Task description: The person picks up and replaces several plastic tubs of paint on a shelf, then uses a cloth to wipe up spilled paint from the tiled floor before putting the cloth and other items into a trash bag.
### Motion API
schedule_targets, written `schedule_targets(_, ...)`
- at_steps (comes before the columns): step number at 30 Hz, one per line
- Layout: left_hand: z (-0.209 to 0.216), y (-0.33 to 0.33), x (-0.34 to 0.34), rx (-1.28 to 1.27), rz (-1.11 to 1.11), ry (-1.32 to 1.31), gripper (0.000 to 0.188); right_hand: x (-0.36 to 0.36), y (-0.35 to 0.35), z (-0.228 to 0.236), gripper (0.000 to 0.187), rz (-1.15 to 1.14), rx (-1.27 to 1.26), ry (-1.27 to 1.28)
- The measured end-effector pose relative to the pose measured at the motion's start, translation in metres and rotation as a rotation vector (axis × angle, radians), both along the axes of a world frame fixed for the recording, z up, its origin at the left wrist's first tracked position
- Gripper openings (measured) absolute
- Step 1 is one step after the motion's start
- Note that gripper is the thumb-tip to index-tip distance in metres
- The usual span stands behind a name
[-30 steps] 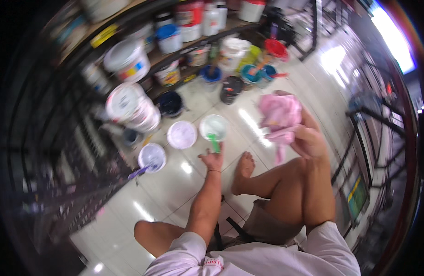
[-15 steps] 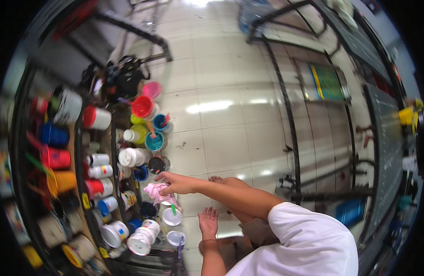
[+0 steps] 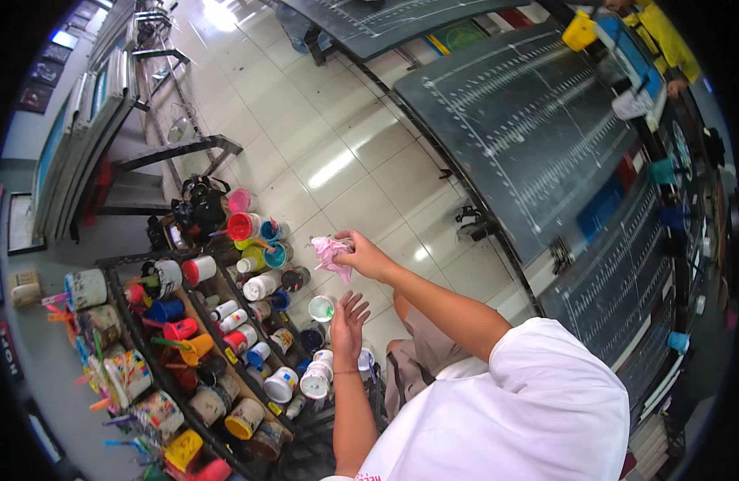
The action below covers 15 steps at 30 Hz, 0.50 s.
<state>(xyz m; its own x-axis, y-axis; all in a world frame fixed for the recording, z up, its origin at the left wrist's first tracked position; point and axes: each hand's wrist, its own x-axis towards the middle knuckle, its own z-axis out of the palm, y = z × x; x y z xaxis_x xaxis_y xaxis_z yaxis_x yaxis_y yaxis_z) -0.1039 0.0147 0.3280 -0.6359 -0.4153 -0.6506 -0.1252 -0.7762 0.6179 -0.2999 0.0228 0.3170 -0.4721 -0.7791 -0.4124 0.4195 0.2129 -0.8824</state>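
I saw the pink cloth (image 3: 332, 254) bunched up in the right hand (image 3: 364, 255), held above the floor (image 3: 385, 200).
From far away, I saw the right hand's grip curled snug around the cloth, maybe squashed up small so it fit the palm and did not flop. The left hand (image 3: 349, 327) had nothing in it; its grip was wide, with the fingers up, near the white tub (image 3: 319, 309). I could not tell if they touched. The teal tub (image 3: 276, 255) and red tub (image 3: 241, 228) stood by the shelf (image 3: 218, 335), perhaps so they were easy to reach. Past the floor was a dark tabletop (image 3: 522, 120).
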Motion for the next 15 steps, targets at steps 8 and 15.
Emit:
schedule_targets(8, 0.118, 0.098, 0.024, -0.027, -0.207, 0.197, 0.042, 0.092, 0.165, 0.143, 0.055, -0.244, 0.186, 0.334)
schedule_targets(15, 0.167, 0.193, 0.028, 0.162, -0.185, 0.212, 0.039, 0.12, 0.274, 0.163, 0.054, -0.494, 0.132, 0.219)
